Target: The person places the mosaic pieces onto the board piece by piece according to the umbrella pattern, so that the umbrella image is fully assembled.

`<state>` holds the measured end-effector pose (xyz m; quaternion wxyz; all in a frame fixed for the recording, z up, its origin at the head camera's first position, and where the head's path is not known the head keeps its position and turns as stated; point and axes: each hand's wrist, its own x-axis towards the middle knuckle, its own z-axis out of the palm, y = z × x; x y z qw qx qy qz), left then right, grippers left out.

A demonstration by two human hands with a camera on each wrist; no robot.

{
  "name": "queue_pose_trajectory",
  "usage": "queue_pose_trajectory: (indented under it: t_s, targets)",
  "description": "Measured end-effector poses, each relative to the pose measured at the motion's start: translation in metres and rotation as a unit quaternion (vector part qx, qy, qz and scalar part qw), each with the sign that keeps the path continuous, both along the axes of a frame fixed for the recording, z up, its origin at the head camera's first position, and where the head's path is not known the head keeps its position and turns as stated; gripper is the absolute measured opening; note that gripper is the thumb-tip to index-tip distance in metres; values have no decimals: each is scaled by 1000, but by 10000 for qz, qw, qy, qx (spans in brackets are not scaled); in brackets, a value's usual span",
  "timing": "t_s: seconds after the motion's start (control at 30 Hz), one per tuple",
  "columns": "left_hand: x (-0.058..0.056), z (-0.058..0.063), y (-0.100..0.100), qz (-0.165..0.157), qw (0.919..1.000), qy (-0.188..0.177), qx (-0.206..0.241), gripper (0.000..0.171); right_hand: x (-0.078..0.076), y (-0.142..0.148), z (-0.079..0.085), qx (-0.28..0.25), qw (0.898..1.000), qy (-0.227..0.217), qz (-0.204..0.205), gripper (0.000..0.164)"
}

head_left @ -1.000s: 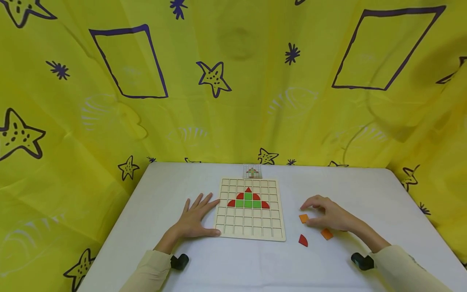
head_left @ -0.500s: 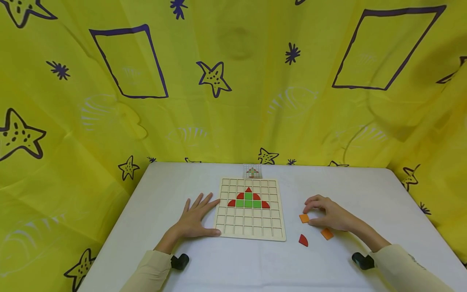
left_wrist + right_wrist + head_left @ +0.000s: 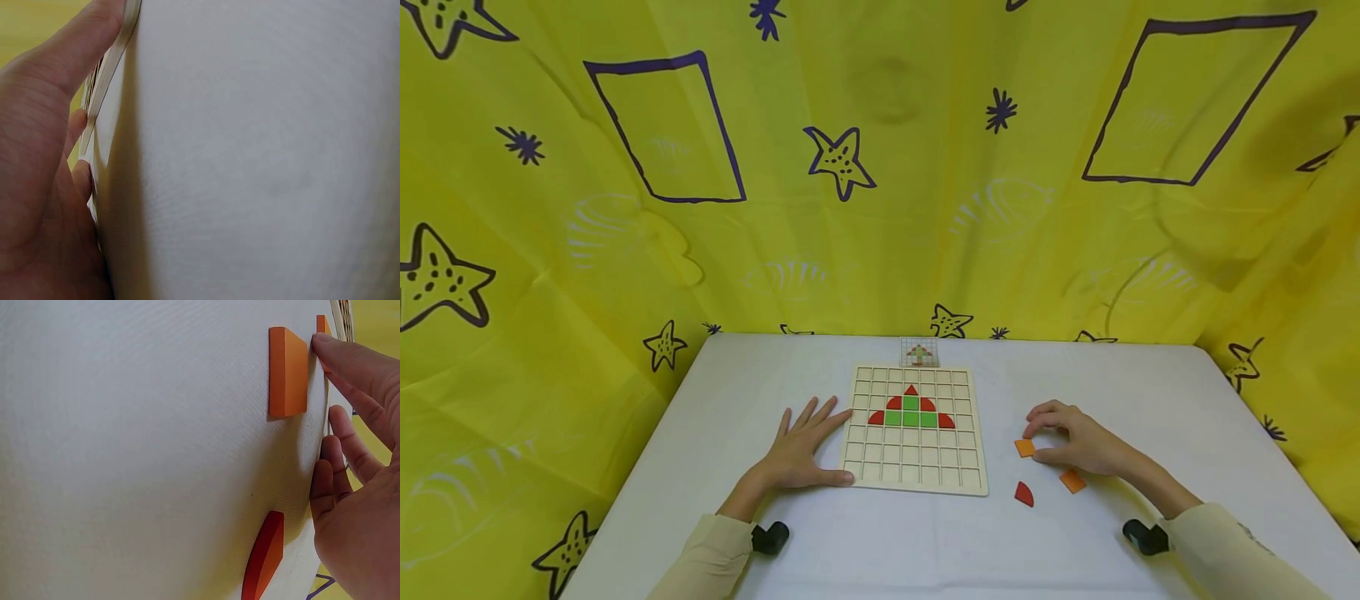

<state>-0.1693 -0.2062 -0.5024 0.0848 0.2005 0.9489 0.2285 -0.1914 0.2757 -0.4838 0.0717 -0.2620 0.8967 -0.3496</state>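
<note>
On the white desk [image 3: 940, 550], two hands are working at a gridded board [image 3: 887, 473] and loose tiles.
Right of the board, the right hand [image 3: 1078, 442] is bending its thumb and index finger close together, pinching an orange square [image 3: 1024, 448] that is lying on the desk; its other fingers are curling loosely. The left hand [image 3: 797, 457] is spreading its fingers wide, gripping nothing, its thumb and index fingertip touching the board's left side. Nearer the person, a second orange tile [image 3: 1072, 481] and a red quarter-round [image 3: 1024, 493] are lying apart. On the board, green squares [image 3: 910, 418] are forming a stepped shape under a red triangle [image 3: 911, 390], and a small pattern card [image 3: 919, 352] is lying just behind.
</note>
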Motion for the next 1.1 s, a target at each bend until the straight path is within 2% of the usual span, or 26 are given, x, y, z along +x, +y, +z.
queue_pose_trajectory:
  t_s: [0.23,0.5,0.73,1.1]
  targets:
    - [-1,-1,0,-10,10000,30,-39,102,-1,-1,2,93,10000,0,22,18]
    - [-1,-1,0,-1,10000,17,-33,102,-4,-1,11,188,9990,-401,78,17]
    - [-1,-1,0,15,10000,8,-68,102,-5,1,13,174,9995,-205,182,21]
    - [1,1,1,4,10000,-1,-67,101,-3,-2,12,-151,9996,-16,-251,23]
